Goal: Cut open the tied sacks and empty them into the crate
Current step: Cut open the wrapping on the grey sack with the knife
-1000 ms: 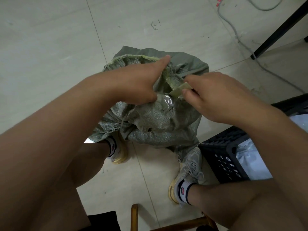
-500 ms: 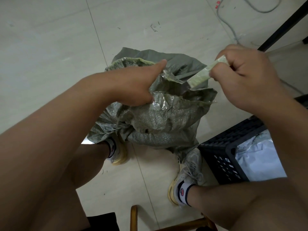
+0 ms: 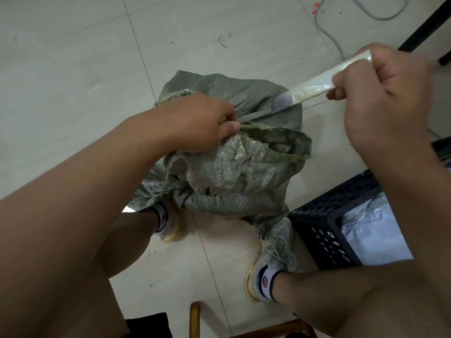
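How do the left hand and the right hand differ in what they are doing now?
The left hand grips the mouth of the green sack, low down; the right hand pinches a pale tape strip, raised off to the side. The left hand is on the sack; the right hand is clear of it. Both hold something.

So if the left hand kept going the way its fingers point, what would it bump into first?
Probably the tape stretched from the sack to the right hand. The left hand already grips the sack's bunched top, pointing right; depth is unclear.
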`<state>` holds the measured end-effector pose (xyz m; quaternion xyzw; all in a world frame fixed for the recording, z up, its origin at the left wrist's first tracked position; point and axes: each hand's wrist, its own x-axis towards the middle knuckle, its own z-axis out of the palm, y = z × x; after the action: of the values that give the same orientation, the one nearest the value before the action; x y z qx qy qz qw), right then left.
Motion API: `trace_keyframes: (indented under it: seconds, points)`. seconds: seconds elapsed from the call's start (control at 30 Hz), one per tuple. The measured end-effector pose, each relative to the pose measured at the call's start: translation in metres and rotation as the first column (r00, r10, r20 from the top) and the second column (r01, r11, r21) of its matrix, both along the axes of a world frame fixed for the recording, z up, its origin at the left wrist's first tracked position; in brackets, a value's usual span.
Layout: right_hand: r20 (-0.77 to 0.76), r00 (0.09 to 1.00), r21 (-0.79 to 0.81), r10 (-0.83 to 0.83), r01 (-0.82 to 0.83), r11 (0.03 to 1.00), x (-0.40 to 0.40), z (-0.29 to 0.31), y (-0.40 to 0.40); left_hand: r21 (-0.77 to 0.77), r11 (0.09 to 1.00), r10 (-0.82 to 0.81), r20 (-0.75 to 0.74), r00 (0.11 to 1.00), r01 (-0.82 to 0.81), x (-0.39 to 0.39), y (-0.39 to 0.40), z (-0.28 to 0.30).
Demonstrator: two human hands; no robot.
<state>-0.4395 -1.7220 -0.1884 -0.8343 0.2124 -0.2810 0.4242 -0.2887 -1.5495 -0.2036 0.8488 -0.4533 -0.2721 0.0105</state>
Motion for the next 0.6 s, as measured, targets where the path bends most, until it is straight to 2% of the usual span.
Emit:
trace_keyframes:
  seconds: [0.2,0.37,0.5,0.6]
  points:
    - [-0.073,0.987,0.095,0.144,-0.137,0.986,0.004,-0.005,0.006,-0.006,1.0,-0.012,0.021,1.0,0.012,0.001,-0.003,-0.002]
    - [-0.274,0.921,-0.084,0.276,-0.309,0.947,0.006,-0.015,0.006,-0.004,1.0,0.013,0.012,1.0,-0.013,0.0,-0.004,-0.001]
    - [-0.236,0.946,-0.185,0.222,-0.268,0.946,0.006,-0.015,-0.001,-0.007,0.999,0.051,0.044,0.998,-0.051,0.001,-0.005,-0.001]
    - [-0.359,0.906,-0.26,0.224,-0.327,0.908,0.005,-0.017,-0.002,-0.014,0.997,0.076,0.068,0.995,-0.075,0.003,-0.003,-0.003]
